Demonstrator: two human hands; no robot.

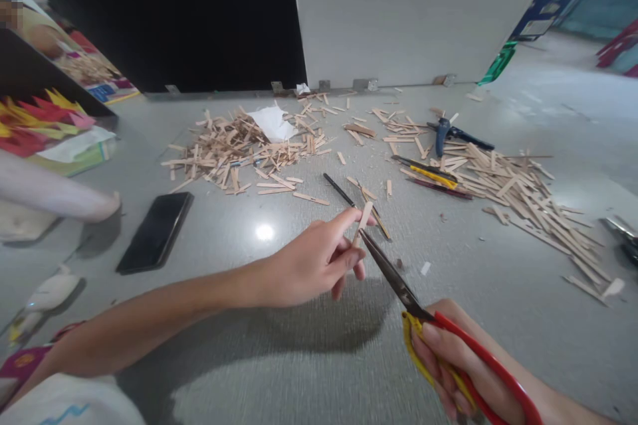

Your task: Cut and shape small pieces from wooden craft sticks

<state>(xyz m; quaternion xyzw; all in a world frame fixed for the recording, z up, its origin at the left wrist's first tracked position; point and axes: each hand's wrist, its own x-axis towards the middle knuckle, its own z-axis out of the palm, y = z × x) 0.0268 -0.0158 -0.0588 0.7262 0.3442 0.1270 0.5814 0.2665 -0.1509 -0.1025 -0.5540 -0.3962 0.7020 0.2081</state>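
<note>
Pinched in the fingers of my left hand (pixel 304 262) is a short flat wooden stick (pixel 365 216), tilted upward. My right hand (pixel 461 352) is closed round the red and yellow handles of a pair of scissors (pixel 393 272). The tips of the blades reach the stick near my left fingertips; whether they grip it I cannot tell. Just beyond my left hand lie a dark, thin pen-like tool (pixel 341 190) and a few loose stick pieces on the grey table.
Wooden pieces (pixel 219 153) are heaped at back left with white paper (pixel 273 123); longer sticks (pixel 528 196) spread right. Nearby lie a yellow cutter (pixel 431 172), a dark blue plier-like tool (pixel 442 135) and a phone (pixel 155 232). Another person's arm (pixel 54 189) rests left. A black-and-white panel (pixel 389 20) stands behind.
</note>
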